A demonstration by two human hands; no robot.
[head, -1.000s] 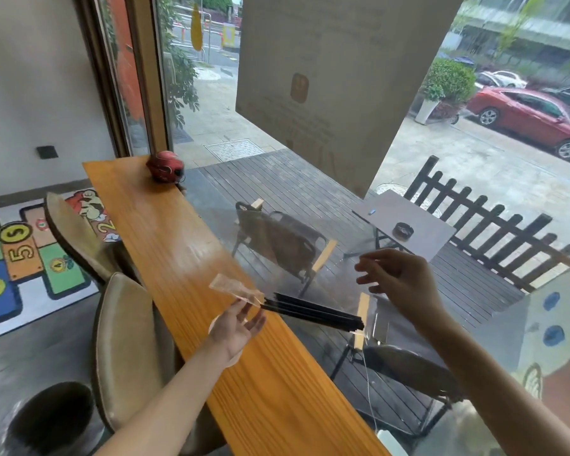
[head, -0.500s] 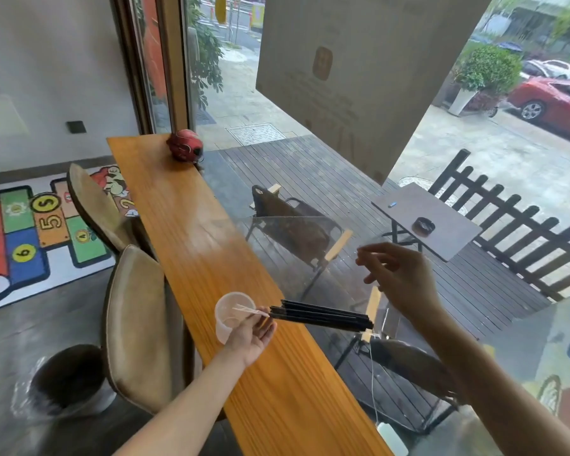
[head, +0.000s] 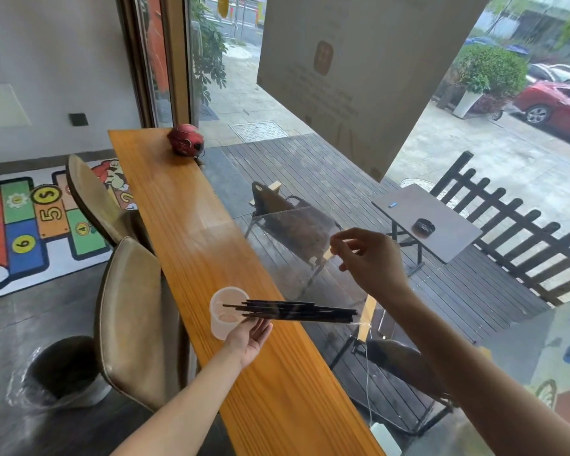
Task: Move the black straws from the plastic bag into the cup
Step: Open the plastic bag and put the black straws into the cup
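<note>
Compared with half a second ago, the black straws point(head: 297, 312) project farther past the left fingers toward the cup point(head: 226, 311), their tips fanned unevenly over its rim; the cup stands on the wooden counter point(head: 191, 225) just beyond those fingertips. The left hand point(head: 249, 335) lies palm up, fingers loosely curled beneath the bundle. Long axis near horizontal, pointing left. The right hand point(head: 371, 261) pinches the clear plastic bag point(head: 297, 258), thumb against forefinger, above the straws' right ends.

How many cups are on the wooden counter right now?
1: a clear plastic cup stands near the counter's left edge, just above the left hand, behind the black straws' tips.
</note>
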